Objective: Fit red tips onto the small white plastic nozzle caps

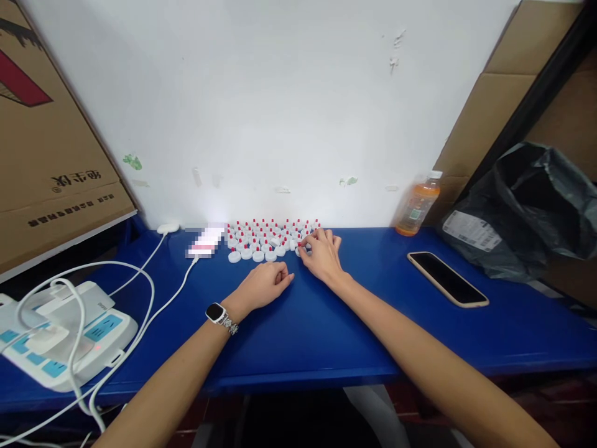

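Several small white round caps with red tips (245, 252) stand close together in rows on the blue table (321, 336), against the wall. My right hand (321, 255) is at the right front of the group, thumb and fingertips closed round one red-tipped white cap (299, 247). That cap is partly hidden by the fingers. Just in front of the caps, my left hand (268, 283) lies on the table with its fingers curled in. Its palm is turned away, so anything inside is hidden. A watch (216, 312) is on the left wrist.
At left are a white power strip (112, 333) with looping cables, a white charging puck (168, 228) and a blurred-out device (205, 241). A phone (448, 280), an orange drink bottle (415, 208) and a dark plastic bag (508, 211) lie right. Cardboard (56, 137) flanks the table.
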### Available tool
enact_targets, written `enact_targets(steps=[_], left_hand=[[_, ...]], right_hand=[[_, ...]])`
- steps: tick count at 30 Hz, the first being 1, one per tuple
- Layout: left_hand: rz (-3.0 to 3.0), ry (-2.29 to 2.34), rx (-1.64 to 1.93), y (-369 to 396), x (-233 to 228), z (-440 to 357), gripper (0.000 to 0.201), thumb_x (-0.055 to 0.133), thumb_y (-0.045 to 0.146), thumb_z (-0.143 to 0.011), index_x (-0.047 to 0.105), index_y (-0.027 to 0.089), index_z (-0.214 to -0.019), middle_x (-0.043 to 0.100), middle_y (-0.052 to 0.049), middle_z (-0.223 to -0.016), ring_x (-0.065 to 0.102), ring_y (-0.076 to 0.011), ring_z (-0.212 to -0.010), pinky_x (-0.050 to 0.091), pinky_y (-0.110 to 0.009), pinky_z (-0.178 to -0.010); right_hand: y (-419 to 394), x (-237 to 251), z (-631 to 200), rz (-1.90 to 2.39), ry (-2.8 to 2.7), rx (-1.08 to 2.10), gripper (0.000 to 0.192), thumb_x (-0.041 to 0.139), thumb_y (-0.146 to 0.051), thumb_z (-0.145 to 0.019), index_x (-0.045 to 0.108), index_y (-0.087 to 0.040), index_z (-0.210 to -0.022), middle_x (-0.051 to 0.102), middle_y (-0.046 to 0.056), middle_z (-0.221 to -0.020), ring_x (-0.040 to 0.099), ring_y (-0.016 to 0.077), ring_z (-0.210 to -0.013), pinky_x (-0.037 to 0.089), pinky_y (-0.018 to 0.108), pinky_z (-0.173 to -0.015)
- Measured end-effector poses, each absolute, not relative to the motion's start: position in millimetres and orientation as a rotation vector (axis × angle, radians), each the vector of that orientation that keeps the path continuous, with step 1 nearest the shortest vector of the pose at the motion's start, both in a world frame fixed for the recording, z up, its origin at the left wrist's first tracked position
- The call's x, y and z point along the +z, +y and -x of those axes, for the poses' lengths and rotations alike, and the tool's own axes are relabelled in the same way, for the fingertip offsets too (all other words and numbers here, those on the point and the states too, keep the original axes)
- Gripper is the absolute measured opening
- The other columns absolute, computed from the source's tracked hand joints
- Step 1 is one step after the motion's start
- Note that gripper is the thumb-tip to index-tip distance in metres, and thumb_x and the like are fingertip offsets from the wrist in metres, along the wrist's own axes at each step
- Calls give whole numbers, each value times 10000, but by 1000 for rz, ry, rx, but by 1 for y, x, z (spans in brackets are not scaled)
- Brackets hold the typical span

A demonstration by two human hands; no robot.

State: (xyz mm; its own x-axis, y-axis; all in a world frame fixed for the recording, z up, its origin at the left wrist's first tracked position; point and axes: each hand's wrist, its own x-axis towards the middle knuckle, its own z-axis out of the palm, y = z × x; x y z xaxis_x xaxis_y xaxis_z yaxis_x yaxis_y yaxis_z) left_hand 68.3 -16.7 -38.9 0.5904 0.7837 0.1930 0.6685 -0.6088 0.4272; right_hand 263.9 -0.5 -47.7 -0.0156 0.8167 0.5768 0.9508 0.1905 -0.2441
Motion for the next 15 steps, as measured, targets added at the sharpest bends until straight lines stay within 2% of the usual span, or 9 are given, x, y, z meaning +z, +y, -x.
enact_targets(steps=[4,6,10,15], left_hand=[[-2457,1172,581,-19,-36,-69,340,387,484,-990,525,222,-822,586,22,-704,546,-160,-640,366,-278,-604],[-2404,1169,694,-22,-33,-70,356,309,487,-1018,495,226,-864,581,22,-743,558,-161,-674,390,-282,-642],[-2359,1178,873,-26,-28,-71,340,265,489,-1033,444,228,-909,589,3,-846,588,-173,-779,419,-295,-711],[-2467,1188,790,-26,-30,-71,299,253,440,-1043,422,231,-913,573,-6,-847,574,-185,-753,408,-309,-696]], right_hand=[[-10,-40,-264,1507,-1893,-238,160,554,-310,-898,671,-207,-930,634,95,-1100,498,269,-1083,321,411,-899],[-17,-35,-263,1397,-1956,-154,141,542,-285,-901,646,-200,-946,673,69,-1031,554,235,-1018,343,385,-906],[-31,-28,-256,1246,-2059,101,147,503,-240,-898,614,-195,-985,682,25,-873,601,164,-765,415,295,-760],[-38,-30,-243,1122,-2065,202,66,521,-184,-830,584,-188,-850,637,29,-849,572,150,-760,428,262,-707]])
